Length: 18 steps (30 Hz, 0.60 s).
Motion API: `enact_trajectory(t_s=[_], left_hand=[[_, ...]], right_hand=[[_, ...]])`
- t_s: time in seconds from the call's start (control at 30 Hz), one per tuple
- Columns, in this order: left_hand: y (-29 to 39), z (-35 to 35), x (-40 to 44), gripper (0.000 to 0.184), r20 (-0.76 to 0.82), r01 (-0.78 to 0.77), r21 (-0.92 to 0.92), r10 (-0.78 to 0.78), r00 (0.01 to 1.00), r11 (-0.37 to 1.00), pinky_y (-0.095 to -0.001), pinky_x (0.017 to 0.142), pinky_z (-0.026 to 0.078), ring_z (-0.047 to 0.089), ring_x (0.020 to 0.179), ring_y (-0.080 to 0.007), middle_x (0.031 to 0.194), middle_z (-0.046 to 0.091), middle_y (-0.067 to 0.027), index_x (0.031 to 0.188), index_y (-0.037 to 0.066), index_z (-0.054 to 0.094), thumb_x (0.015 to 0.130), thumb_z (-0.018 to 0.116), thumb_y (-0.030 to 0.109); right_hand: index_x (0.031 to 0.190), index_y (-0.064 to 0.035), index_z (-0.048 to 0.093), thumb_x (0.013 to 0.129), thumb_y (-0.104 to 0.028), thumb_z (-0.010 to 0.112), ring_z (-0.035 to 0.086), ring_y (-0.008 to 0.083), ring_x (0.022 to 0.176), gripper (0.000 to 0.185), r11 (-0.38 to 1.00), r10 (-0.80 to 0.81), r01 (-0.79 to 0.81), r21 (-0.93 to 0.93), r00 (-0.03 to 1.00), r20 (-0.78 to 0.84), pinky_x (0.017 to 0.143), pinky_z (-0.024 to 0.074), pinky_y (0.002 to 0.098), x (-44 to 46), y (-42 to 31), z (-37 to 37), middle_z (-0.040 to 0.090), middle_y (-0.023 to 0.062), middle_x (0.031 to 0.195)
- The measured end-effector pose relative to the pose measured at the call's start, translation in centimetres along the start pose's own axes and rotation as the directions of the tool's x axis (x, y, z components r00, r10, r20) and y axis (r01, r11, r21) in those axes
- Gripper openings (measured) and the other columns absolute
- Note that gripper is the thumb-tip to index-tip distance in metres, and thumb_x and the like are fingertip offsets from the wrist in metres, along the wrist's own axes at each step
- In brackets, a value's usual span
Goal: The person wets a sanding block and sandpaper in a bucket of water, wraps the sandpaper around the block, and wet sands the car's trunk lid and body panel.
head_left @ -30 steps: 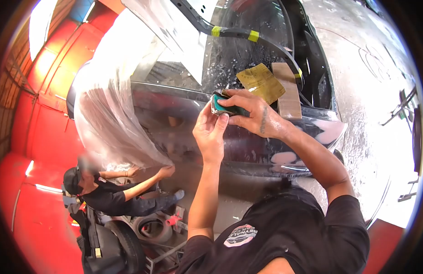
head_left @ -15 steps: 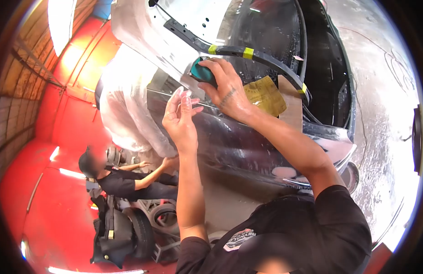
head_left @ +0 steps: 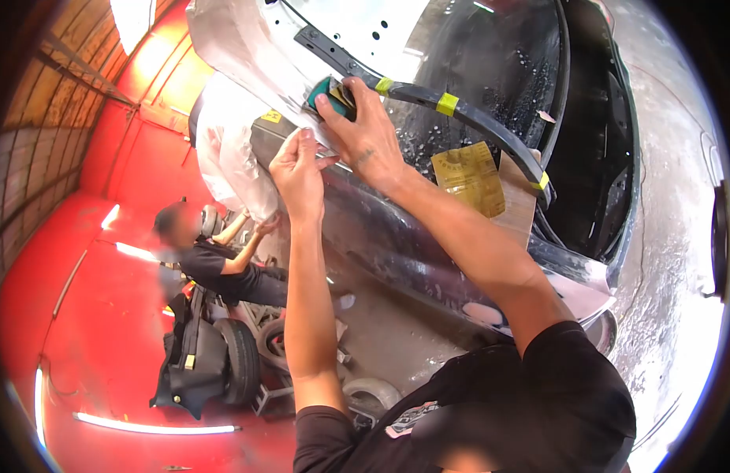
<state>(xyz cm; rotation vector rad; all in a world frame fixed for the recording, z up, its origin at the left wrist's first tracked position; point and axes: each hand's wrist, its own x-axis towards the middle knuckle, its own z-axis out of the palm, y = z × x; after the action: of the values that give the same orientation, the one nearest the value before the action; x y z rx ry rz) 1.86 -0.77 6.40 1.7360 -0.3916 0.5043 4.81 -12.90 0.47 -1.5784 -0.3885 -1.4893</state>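
Observation:
My right hand (head_left: pixel 369 142) is closed around a teal sanding block (head_left: pixel 321 93), with a dark and yellowish sheet edge showing beside it. It sits over the pale edge of the car body (head_left: pixel 255 59). Just below it, my left hand (head_left: pixel 300 177) is raised with thumb and fingertips pinched together. Whether anything small is between those fingertips I cannot make out. A dark curved strip (head_left: pixel 408 92) with yellow tape pieces runs to the right of the block. A wrinkled yellow printed sheet (head_left: pixel 469 180) lies close to my right forearm.
A flat brown piece (head_left: pixel 516 206) lies under the yellow sheet. Plastic sheeting (head_left: pixel 227 150) covers part of the car at left, where another person (head_left: pixel 223 260) stands with hands at its lower end. Tires (head_left: pixel 240 363) and dark parts stand on the lower left.
My right hand has moved slightly left and up with the sanding block, tilting it. My left hand's spread fingers have come together in a pinch, closer to the block. The view has shifted.

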Motion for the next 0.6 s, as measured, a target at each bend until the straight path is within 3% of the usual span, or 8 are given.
enact_trajectory(t_s=[0.07, 0.17, 0.23, 0.3, 0.47, 0.6], left_hand=[[-0.5, 0.0, 0.6, 0.026, 0.076, -0.005, 0.023, 0.003, 0.997, 1.000, -0.0298, 0.063, 0.063, 0.054, 0.066, -0.0057, 0.080, 0.062, 0.0006, 0.097, -0.007, 0.072, 0.110, 0.059, 0.012], [-1.3, -1.0, 1.3, 0.025, 0.142, -0.042, 0.039, 0.036, 0.989, 0.998, -0.0275, 0.064, 0.056, 0.065, 0.067, -0.0112, 0.079, 0.062, -0.0005, 0.099, -0.003, 0.072, 0.109, 0.063, 0.017], [-1.4, -0.8, 1.6, 0.026, 0.154, -0.072, 0.020, 0.068, 0.986, 0.997, -0.0271, 0.067, 0.056, 0.066, 0.070, -0.0104, 0.081, 0.064, -0.0003, 0.099, -0.003, 0.072, 0.110, 0.062, 0.017], [-1.5, -1.5, 1.3, 0.026, 0.190, -0.044, 0.013, 0.041, 0.981, 0.999, -0.0279, 0.068, 0.059, 0.067, 0.073, -0.0099, 0.082, 0.066, -0.0006, 0.097, -0.004, 0.072, 0.110, 0.060, 0.015], [-1.3, -2.5, 2.4, 0.027, 0.305, -0.039, 0.047, 0.023, 0.952, 0.998, -0.0296, 0.068, 0.063, 0.067, 0.076, -0.0097, 0.086, 0.068, -0.0013, 0.092, -0.005, 0.071, 0.111, 0.057, 0.011], [-1.0, -1.7, 2.5, 0.028, 0.286, -0.108, 0.027, 0.096, 0.953, 0.994, -0.0299, 0.069, 0.063, 0.067, 0.075, -0.0099, 0.086, 0.068, -0.0010, 0.092, -0.005, 0.070, 0.111, 0.058, 0.012]], right_hand=[[0.140, -0.0134, 0.065, 0.081, -0.009, 0.080, 0.057, 0.0475, 0.113, 0.061, 1.000, -0.019, 0.019, 0.002, 0.998, -0.061, 0.093, 0.0506, 0.0518, -1.4, 0.2, 0.3, 0.052, 0.0304, 0.136], [0.139, -0.0101, 0.065, 0.078, -0.004, 0.077, 0.056, 0.0479, 0.111, 0.063, 0.997, -0.072, 0.074, 0.009, 0.987, -0.146, 0.094, 0.0489, 0.0525, -1.5, 0.2, 1.8, 0.050, 0.0324, 0.138], [0.138, -0.0087, 0.065, 0.076, -0.002, 0.074, 0.055, 0.0466, 0.110, 0.062, 0.990, -0.137, 0.138, -0.011, 0.964, -0.229, 0.094, 0.0481, 0.0527, 2.2, 0.0, 2.6, 0.051, 0.0324, 0.137], [0.130, -0.0058, 0.068, 0.073, -0.003, 0.073, 0.055, 0.0449, 0.105, 0.057, 0.988, -0.153, 0.144, -0.058, 0.968, -0.201, 0.092, 0.0472, 0.0533, 5.2, -1.4, 2.3, 0.053, 0.0325, 0.133], [0.129, -0.0064, 0.068, 0.074, -0.005, 0.074, 0.052, 0.0430, 0.107, 0.055, 0.993, -0.119, 0.118, -0.015, 0.979, -0.163, 0.090, 0.0449, 0.0518, -1.5, 0.9, 1.5, 0.054, 0.0276, 0.126], [0.129, -0.0068, 0.069, 0.075, -0.004, 0.073, 0.051, 0.0418, 0.106, 0.054, 0.991, -0.137, 0.133, -0.034, 0.969, -0.207, 0.091, 0.0446, 0.0520, 4.8, -1.1, 2.8, 0.054, 0.0262, 0.123]])
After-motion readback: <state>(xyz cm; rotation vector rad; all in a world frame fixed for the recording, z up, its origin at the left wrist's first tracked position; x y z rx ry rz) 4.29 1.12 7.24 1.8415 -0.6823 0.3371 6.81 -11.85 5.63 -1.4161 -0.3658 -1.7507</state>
